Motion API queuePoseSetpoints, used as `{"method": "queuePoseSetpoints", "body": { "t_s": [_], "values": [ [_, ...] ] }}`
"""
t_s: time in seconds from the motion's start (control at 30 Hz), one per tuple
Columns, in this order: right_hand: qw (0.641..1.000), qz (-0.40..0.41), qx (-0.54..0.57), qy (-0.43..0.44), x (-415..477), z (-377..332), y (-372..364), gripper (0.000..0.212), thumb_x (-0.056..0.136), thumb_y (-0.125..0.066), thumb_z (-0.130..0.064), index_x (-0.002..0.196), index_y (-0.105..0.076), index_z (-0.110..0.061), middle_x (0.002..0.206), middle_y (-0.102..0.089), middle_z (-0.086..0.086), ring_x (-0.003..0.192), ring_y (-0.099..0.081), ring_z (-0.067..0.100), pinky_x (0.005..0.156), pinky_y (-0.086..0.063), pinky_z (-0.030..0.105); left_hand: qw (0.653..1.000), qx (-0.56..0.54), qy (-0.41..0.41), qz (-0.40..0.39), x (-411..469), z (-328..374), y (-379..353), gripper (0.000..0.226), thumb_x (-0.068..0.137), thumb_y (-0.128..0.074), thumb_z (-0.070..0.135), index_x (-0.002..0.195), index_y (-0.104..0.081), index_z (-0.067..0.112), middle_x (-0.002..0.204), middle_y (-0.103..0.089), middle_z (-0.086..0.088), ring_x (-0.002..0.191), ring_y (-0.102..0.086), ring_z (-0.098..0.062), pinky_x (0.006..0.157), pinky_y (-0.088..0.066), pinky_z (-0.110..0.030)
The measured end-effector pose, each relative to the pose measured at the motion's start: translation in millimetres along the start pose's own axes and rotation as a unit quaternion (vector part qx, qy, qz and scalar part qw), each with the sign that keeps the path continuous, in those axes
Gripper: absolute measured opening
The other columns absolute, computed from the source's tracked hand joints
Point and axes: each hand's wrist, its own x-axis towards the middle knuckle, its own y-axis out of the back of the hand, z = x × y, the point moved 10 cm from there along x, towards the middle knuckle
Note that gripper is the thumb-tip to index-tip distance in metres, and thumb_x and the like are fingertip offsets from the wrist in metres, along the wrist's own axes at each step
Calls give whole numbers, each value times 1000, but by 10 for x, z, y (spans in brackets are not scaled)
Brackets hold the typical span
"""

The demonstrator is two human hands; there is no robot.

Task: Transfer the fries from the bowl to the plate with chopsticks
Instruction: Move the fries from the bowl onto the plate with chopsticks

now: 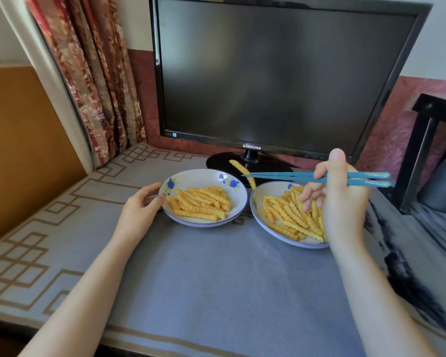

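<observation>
Two white dishes with blue flowers hold crinkle-cut fries. The left dish has a pile of fries, and my left hand grips its left rim. The right dish holds more fries, partly hidden by my right hand. That hand is shut on teal chopsticks that point left. Their tips pinch one fry, held in the air between the two dishes. I cannot tell which dish is the bowl and which the plate.
A black monitor on a round stand rises right behind the dishes. A patterned grey cloth covers the table. Floral curtains hang at the back left; a dark chair frame stands at the right.
</observation>
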Motion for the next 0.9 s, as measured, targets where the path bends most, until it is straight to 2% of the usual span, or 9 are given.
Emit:
{"method": "queuePoseSetpoints", "body": {
  "t_s": [0.1, 0.2, 0.47, 0.67, 0.73, 0.83, 0.9],
  "values": [
    [999, -35, 8, -9, -107, 73, -224, 42, 103, -39, -34, 70, -49, -10, 45, -53, 14, 32, -46, 22, 38, -33, 16, 1000, 1, 0, -2, 2, -2, -1, 32, 93, -57, 16, 124, -60, 19, 106, -68, -1, 93, -65, -18, 90, -47, -30],
    [998, -69, 5, -10, -170, 141, -395, 41, 103, -39, -34, 71, -49, -9, 52, -53, 26, 36, -47, 26, 39, -34, 17, 1000, 6, 0, -2, 1, 3, -2, 32, 93, -56, 18, 125, -60, 20, 106, -67, 1, 95, -65, -17, 89, -46, -29],
    [991, -126, -29, -26, -267, 276, -596, 37, 102, -41, -28, 72, -50, -7, 48, -54, 14, 39, -49, 25, 38, -33, 13, 1000, 2, 5, 0, -2, 1, -3, 31, 93, -56, 18, 123, -60, 20, 105, -66, 1, 94, -65, -17, 92, -47, -31],
    [995, -98, -23, -20, -136, 164, -405, 39, 102, -41, -30, 73, -50, -6, 54, -52, 27, 32, -47, 21, 36, -30, 15, 1000, -2, 7, -1, -6, -9, 2, 29, 93, -57, 17, 121, -60, 22, 105, -67, 1, 91, -65, -16, 89, -46, -31],
    [996, -78, -22, -22, -36, 91, -258, 38, 103, -40, -27, 72, -48, -7, 54, -51, 24, 29, -45, 17, 33, -28, 15, 1000, 1, 8, -3, -6, -4, 2, 29, 93, -57, 18, 121, -60, 22, 105, -67, 0, 93, -65, -17, 90, -47, -31],
    [997, -67, -40, -22, 115, -22, -24, 38, 102, -39, -27, 69, -48, -10, 42, -53, 13, 28, -42, 21, 33, -24, 20, 1000, 3, 7, -3, 1, -8, 7, 28, 92, -57, 18, 119, -60, 23, 108, -67, 0, 94, -65, -17, 94, -48, -35],
    [996, -67, -52, -32, 188, -51, 111, 38, 102, -39, -25, 67, -47, -11, 41, -54, 14, 27, -41, 22, 34, -22, 22, 1000, 7, 6, -3, 7, -18, 14, 29, 92, -58, 18, 120, -61, 23, 110, -68, 0, 96, -65, -18, 97, -48, -38]
  ]
}}
